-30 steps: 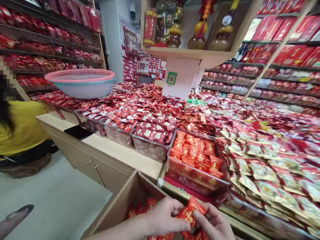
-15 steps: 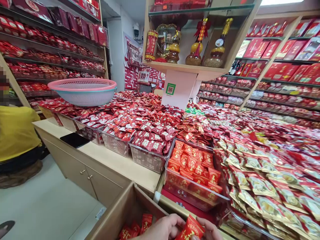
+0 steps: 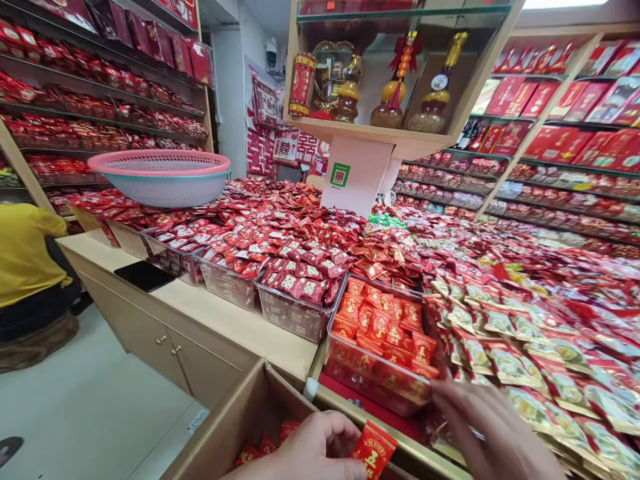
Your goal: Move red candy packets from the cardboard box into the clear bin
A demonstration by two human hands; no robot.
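Low in the middle, my left hand (image 3: 320, 450) is closed on a red candy packet (image 3: 374, 452) with gold characters, held over an open cardboard box (image 3: 235, 417). More red packets (image 3: 253, 453) lie in the box, partly hidden by that hand. My right hand (image 3: 493, 430) is off to the right, blurred by motion, its fingers stretched toward the near corner of a clear plastic bin (image 3: 380, 380). No packet shows in those fingers. Matching red packets (image 3: 383, 320) fill the bin.
Gold-and-red packets (image 3: 530, 360) heap up at right. More bins of maroon packets (image 3: 300, 277) line the counter (image 3: 235, 327), where a black phone (image 3: 145, 275) lies. A pink-rimmed basket (image 3: 160, 180) rests at back left. A person in yellow (image 3: 30, 253) is at far left.
My right hand has left the red packet and moved right, toward the bin's corner. The packet stays in my left hand, which has shifted slightly left.
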